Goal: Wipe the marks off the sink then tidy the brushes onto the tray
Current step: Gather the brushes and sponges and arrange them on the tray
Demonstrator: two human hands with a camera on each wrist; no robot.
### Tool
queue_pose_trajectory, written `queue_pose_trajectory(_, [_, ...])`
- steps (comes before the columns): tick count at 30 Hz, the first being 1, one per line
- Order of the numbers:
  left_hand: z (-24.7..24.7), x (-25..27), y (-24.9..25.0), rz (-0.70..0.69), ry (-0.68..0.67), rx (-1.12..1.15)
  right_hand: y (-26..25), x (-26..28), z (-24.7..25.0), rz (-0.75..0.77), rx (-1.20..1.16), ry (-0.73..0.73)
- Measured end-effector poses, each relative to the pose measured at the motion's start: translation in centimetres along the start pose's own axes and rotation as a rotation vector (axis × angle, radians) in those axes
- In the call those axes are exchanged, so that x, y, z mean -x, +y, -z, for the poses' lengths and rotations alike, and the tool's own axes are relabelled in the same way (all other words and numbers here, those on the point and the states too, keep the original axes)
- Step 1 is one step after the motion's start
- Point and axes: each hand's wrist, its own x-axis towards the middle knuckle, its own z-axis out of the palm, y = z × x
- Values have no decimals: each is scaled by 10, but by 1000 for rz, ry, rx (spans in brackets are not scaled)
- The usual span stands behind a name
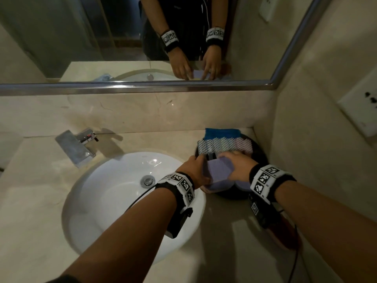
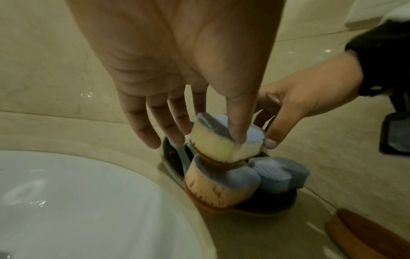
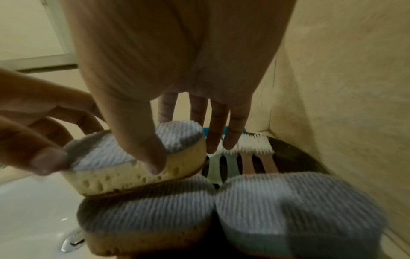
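Note:
Both hands hold one sponge [image 1: 219, 172] with a lavender ribbed top and a yellow body over the dark round tray [image 1: 263, 154]. My left hand [image 1: 195, 166] pinches its left end, thumb on top [image 2: 237, 136]. My right hand [image 1: 238, 162] grips the right end, thumb on the yellow side [image 3: 155, 163]. The sponge [image 2: 217, 147] rests tilted on one of two like sponges [image 2: 221, 180] [image 2: 281, 173] lying on the tray [image 2: 168, 157]. Several brushes [image 1: 222, 146] with pale bristles lie in a row at the tray's back, seen also as brushes [image 3: 255, 142] in the right wrist view.
The white sink [image 1: 114, 190] with its drain [image 1: 147, 180] lies left of the tray, the chrome faucet [image 1: 79, 146] behind it. A blue item [image 1: 222, 133] sits behind the brushes. A red-brown wooden-handled thing [image 2: 366, 233] lies on the counter near the front. The side wall stands close on the right.

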Motion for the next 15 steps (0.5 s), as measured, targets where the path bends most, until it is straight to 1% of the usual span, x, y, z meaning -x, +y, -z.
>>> queue_pose_trajectory(2, [-8, 0, 2, 29, -27, -13, 10, -4, -10, 4, -36, -51])
queue_pose_trajectory(4, [-15, -1, 3, 46, -42, -20, 20, -8, -19, 5, -51, -68])
queue_pose_trajectory(9, [-28, -2, 5, 57, -22, 30, 25, -5, -27, -3, -105, -96])
queue_pose_trajectory(15, [-29, -4, 7, 74, 0, 98, 30, -7, -33, 39, -186, -48])
